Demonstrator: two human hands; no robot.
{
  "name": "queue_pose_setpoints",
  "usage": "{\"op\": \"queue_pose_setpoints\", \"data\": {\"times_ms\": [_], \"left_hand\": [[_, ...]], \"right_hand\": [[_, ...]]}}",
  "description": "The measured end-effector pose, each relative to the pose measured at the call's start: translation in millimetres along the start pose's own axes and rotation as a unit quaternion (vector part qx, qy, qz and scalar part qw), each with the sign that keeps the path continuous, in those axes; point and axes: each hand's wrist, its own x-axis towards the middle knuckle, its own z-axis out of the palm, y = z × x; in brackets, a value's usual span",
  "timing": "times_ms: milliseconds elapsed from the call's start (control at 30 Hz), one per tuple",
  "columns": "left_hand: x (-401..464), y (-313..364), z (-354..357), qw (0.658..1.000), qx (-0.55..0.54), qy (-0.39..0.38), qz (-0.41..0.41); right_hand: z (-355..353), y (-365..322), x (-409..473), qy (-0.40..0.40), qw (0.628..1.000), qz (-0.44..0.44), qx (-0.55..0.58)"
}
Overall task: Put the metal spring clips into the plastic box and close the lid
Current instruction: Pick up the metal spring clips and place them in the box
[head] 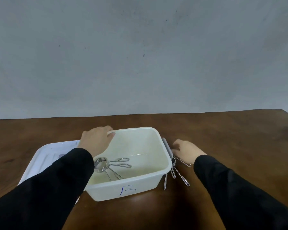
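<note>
Nearest the camera, two black sleeves (45,185) reach forward over the brown wooden table (223,133). The white plastic box (123,190) stands open toward the near edge of the table, roughly midway along it, with a blue handwritten mark on its near wall. Inside, against the left wall, lie several metal spring clips (110,165), coils bunched together and arms pointing right and toward the near wall. A second cluster of clips (176,173) lies on the table just beside the box's right wall, near its front right corner. The right hand (186,151) rests over the far end of this cluster, fingers curled downward; whether they grip a clip cannot be told. A grey latch (167,146) sits on the box's right rim. The left hand (96,140) grasps the box's far left corner, fingers over the rim. The white lid (45,156) lies flat on the table to the left, partly under the left sleeve.
</note>
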Motion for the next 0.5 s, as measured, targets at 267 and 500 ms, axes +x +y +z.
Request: {"op": "queue_pose_setpoints", "data": {"times_ms": [267,500], "left_hand": [[0,-17,0,0.997,-0.039,0.003,-0.069],[2,-26,-8,0.988,-0.121,-0.015,-0.092]], "right_hand": [[34,-7,9,-0.027,0.999,-0.043,-0.015],[45,-16,17,0.038,0.998,-0.014,-0.04]]}}
